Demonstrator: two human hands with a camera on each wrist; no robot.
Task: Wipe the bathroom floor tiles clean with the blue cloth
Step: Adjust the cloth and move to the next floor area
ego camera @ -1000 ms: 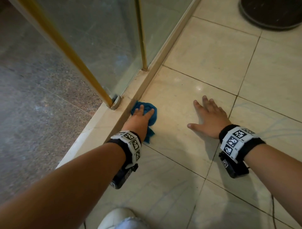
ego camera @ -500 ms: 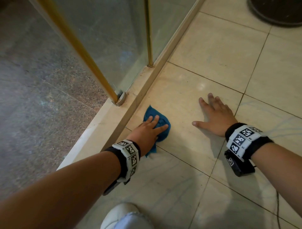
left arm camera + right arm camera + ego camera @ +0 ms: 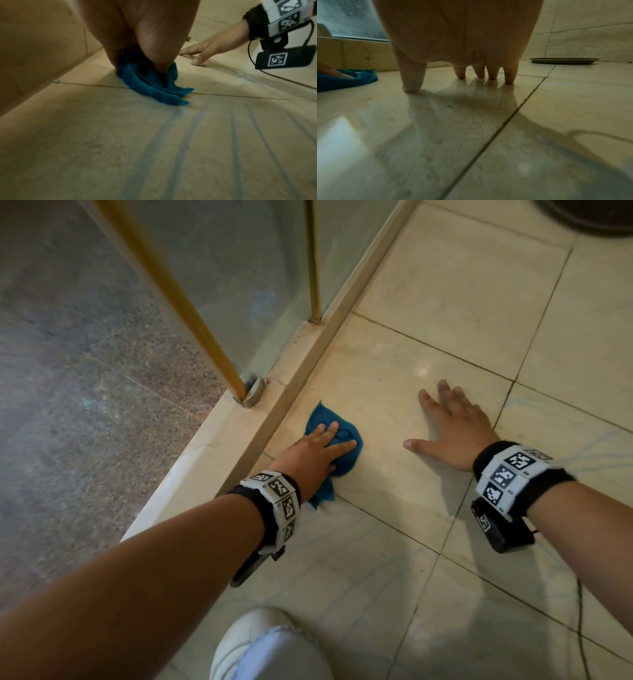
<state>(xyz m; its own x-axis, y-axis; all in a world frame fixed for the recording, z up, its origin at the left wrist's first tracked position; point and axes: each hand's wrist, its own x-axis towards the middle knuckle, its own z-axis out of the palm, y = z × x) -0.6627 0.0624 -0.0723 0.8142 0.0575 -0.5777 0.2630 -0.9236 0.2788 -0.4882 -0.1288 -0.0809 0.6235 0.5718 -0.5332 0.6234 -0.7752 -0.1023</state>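
Observation:
The blue cloth (image 3: pixel 320 416) lies crumpled on the beige floor tiles (image 3: pixel 394 364), close to the shower curb. My left hand (image 3: pixel 315 451) presses down on it with straight fingers. The left wrist view shows the cloth (image 3: pixel 154 86) bunched under the heel of that hand (image 3: pixel 145 33), trailing over a grout line. My right hand (image 3: pixel 452 426) rests flat on the same tile to the right, fingers spread and holding nothing. From the right wrist view, that hand's fingertips (image 3: pixel 509 79) touch the glossy tile, and the cloth (image 3: pixel 351 79) sits at the far left.
A raised beige curb (image 3: pixel 239 433) runs diagonally on the left, carrying a glass shower door with a gold frame (image 3: pixel 191 313). A dark round mat (image 3: pixel 589 217) lies at the far right. My knee (image 3: pixel 270 645) is at the bottom. Faint wet streaks (image 3: pixel 171 135) cross the near tile.
My left hand has slid the cloth away from the curb's base, toward me and a little rightward. The right hand has stayed planted on the tile.

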